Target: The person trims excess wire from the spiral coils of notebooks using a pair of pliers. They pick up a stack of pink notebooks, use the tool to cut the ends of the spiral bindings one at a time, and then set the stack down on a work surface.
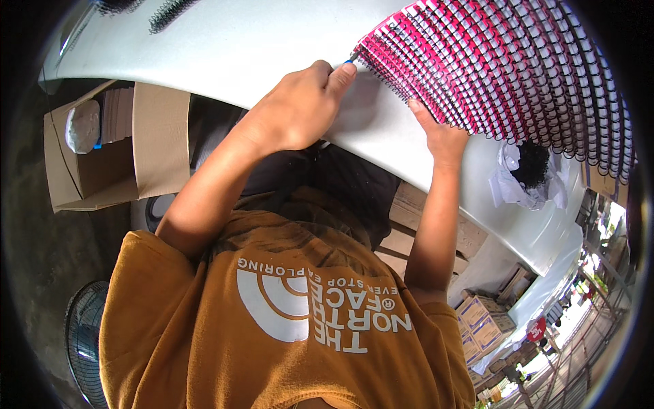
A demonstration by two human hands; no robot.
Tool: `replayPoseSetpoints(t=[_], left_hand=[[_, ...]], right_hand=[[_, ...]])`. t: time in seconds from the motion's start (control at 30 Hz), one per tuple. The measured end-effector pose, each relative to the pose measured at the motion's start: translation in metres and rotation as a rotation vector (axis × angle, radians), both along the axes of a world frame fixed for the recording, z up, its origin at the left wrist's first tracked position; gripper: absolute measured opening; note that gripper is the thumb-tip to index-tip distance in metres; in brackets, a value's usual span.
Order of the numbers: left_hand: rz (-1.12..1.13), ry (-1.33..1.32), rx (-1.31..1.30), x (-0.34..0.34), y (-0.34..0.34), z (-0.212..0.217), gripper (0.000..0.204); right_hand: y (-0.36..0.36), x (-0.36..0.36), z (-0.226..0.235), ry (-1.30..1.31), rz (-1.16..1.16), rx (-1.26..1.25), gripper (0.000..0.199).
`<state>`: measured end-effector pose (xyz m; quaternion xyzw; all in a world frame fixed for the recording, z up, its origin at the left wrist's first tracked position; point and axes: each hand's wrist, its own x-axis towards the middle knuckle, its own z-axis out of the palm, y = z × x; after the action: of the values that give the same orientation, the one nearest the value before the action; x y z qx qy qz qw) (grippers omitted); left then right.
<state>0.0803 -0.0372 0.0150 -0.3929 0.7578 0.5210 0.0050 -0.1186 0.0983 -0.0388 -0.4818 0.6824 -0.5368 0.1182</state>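
Observation:
A wide fanned stack of pink-and-white bound pads [470, 68] with rows of black wire loops spreads over the upper right. My left hand [300, 105] is closed at its left corner, pinching a small blue-ended tool [350, 61] whose dark tip meets the wire loops. What kind of tool it is, I cannot make out, as my fingers hide most of it. My right hand [444, 140] grips the stack's near edge, thumb on top and the other fingers hidden beneath.
The pads lie over a white table [225, 51]. Black wire strips [170, 15] lie at its far left. A white plastic bag [505, 178] of black bits sits right of my right hand. An open cardboard box [160, 136] and a fan [87, 341] stand left; stacked cartons [485, 320] stand lower right.

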Motion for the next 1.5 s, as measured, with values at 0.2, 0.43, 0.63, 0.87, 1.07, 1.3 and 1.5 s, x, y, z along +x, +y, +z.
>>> replayPoseSetpoints(t=[0.2,0.43,0.63,0.87,1.07,1.3,1.5], left_hand=[[0.110,0.410,1.146,0.011,-0.018,-0.010,0.062],[0.002,0.001,0.356,0.001,-0.014,0.010,0.061],[0.022,0.081,0.616,0.003,-0.018,0.009,0.064],[0.092,0.438,1.303,0.015,-0.023,-0.020,0.062],[0.066,0.437,1.261,0.015,-0.032,-0.020,0.060],[0.156,0.399,1.305,0.012,-0.029,-0.013,0.059],[-0.014,-0.105,0.267,-0.006,-0.011,0.020,0.056]], right_hand=[[-0.002,0.001,0.001,-0.065,-0.019,-0.067,0.045],[-0.002,-0.001,0.002,0.066,-0.031,-0.055,0.044],[0.003,-0.007,-0.004,0.116,0.008,0.050,0.047],[-0.001,-0.008,-0.005,0.170,0.070,0.128,0.044],[0.000,-0.010,-0.011,0.109,0.027,0.065,0.047],[-0.004,-0.006,-0.005,0.088,0.054,0.039,0.043],[-0.002,-0.006,-0.004,0.112,0.031,-0.010,0.042]])
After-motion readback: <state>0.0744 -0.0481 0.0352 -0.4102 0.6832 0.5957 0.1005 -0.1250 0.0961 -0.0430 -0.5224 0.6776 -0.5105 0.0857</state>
